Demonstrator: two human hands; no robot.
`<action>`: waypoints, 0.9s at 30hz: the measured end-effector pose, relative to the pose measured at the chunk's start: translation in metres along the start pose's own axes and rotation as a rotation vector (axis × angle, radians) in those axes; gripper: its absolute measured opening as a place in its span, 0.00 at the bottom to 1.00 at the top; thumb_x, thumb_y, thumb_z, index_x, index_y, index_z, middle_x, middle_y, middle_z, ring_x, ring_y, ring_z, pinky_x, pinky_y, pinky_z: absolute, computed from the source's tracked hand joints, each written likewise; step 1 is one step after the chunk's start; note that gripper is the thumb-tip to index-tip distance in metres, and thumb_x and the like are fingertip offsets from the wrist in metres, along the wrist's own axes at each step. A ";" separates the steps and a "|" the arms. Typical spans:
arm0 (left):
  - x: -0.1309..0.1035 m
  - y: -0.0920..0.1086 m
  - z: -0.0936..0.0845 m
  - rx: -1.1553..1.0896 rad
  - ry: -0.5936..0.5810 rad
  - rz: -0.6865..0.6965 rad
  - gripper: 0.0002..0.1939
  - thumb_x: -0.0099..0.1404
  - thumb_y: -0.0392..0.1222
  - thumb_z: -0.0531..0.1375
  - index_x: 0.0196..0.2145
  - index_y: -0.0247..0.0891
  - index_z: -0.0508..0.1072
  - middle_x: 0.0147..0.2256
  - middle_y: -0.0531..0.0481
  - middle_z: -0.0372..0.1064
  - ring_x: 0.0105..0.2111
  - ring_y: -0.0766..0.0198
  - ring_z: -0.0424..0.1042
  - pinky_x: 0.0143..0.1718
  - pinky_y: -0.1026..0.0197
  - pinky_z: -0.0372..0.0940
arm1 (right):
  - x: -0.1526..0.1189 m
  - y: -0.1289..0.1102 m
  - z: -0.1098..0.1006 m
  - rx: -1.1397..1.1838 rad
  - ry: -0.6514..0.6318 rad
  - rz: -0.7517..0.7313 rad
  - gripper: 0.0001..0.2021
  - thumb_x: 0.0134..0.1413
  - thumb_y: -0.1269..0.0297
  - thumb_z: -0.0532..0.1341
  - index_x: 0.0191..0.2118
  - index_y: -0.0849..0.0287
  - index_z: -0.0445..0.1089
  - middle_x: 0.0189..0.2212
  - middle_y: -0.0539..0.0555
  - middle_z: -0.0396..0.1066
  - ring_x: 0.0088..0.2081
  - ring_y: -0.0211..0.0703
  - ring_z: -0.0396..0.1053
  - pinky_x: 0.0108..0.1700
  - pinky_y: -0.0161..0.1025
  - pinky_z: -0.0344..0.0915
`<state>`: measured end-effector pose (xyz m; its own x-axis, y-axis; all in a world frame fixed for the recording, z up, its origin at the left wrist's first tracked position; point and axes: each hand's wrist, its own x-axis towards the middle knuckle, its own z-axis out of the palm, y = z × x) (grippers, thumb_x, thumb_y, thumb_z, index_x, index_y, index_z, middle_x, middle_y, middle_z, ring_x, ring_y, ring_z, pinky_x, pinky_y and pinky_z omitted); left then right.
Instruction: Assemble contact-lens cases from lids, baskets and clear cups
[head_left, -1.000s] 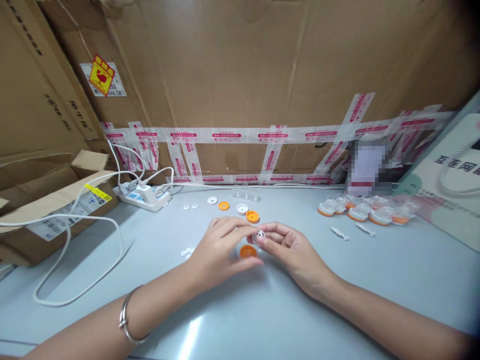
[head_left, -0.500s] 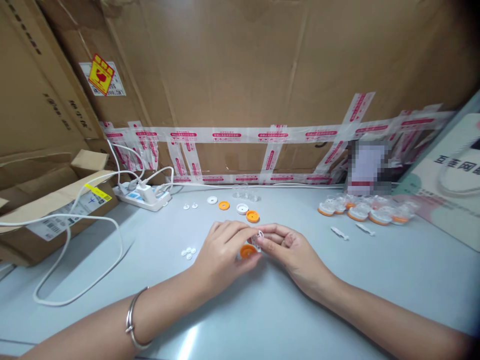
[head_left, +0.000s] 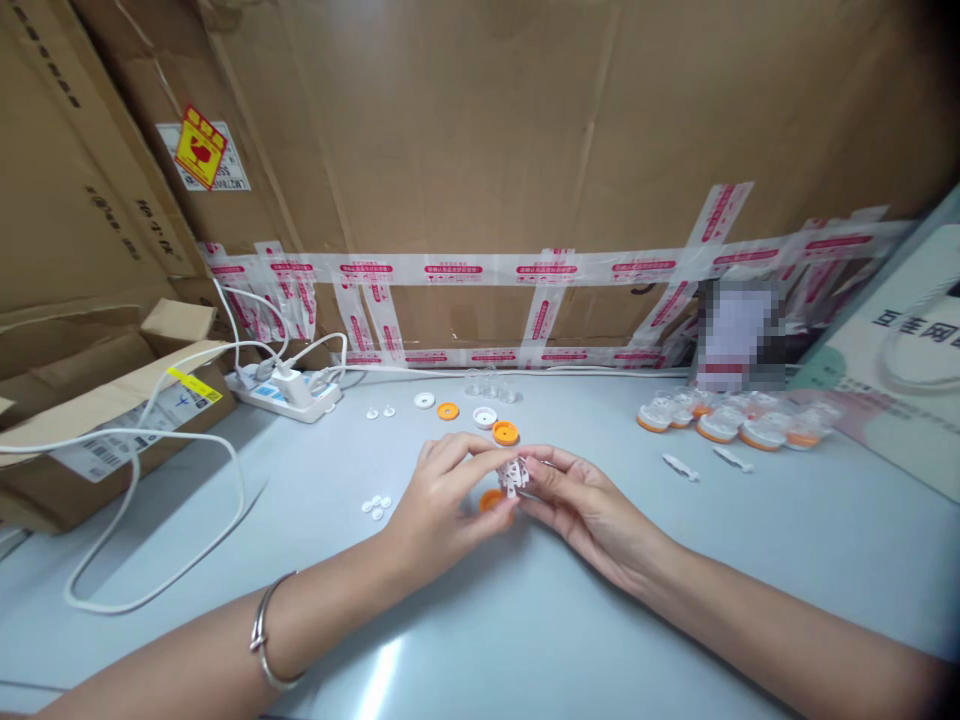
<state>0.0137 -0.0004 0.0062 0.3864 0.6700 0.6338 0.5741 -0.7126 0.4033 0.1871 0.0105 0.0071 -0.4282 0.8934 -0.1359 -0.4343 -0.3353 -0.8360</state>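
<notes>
Above the table, the fingertips of my left hand (head_left: 442, 500) and my right hand (head_left: 592, 505) close together on a small white openwork plastic piece (head_left: 513, 477), possibly with a clear part around it. My left fingers and thumb hold it from the left, my right thumb and fingers from the right. An orange round part (head_left: 490, 500) shows between my left thumb and fingers, partly covered; whether it is held or lies on the table I cannot tell. Beyond my hands lie an orange cap (head_left: 505, 433), a white cap (head_left: 484, 418), an orange ring (head_left: 448, 411) and a white ring (head_left: 424, 401).
Clear domes (head_left: 491, 386) stand at the back. Small white discs (head_left: 377, 507) and two white pegs (head_left: 381, 412) lie left. Right are orange-based clear-topped pieces (head_left: 718, 424) and two white strips (head_left: 681, 467). A power strip (head_left: 289, 393), cable (head_left: 244, 480) and carton (head_left: 112, 400) sit left.
The white openwork piece has turned and now shows more of its latticed side between my fingertips. My right fingers have shifted their hold, and the orange round part is more covered.
</notes>
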 end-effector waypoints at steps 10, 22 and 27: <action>0.000 0.001 0.000 0.035 -0.029 0.018 0.18 0.60 0.39 0.59 0.49 0.45 0.66 0.41 0.48 0.67 0.41 0.60 0.66 0.42 0.56 0.58 | 0.000 0.003 -0.001 -0.014 0.006 0.014 0.09 0.44 0.65 0.66 0.34 0.60 0.71 0.29 0.50 0.73 0.32 0.35 0.71 0.40 0.33 0.67; 0.000 0.005 0.001 0.107 0.000 0.074 0.16 0.60 0.37 0.59 0.47 0.42 0.67 0.38 0.49 0.69 0.40 0.62 0.67 0.41 0.58 0.56 | -0.002 0.002 0.004 -0.114 -0.001 0.006 0.07 0.43 0.63 0.66 0.29 0.60 0.70 0.28 0.50 0.74 0.33 0.36 0.71 0.41 0.34 0.66; 0.000 0.005 0.002 0.085 0.002 0.038 0.15 0.59 0.38 0.60 0.45 0.41 0.68 0.38 0.49 0.69 0.40 0.62 0.67 0.41 0.58 0.56 | -0.004 0.001 0.006 -0.136 -0.010 -0.021 0.06 0.44 0.64 0.66 0.28 0.60 0.70 0.25 0.49 0.73 0.31 0.36 0.71 0.39 0.34 0.65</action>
<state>0.0175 -0.0035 0.0065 0.4081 0.6421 0.6489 0.6179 -0.7176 0.3215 0.1839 0.0051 0.0102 -0.4283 0.8966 -0.1128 -0.3320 -0.2722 -0.9031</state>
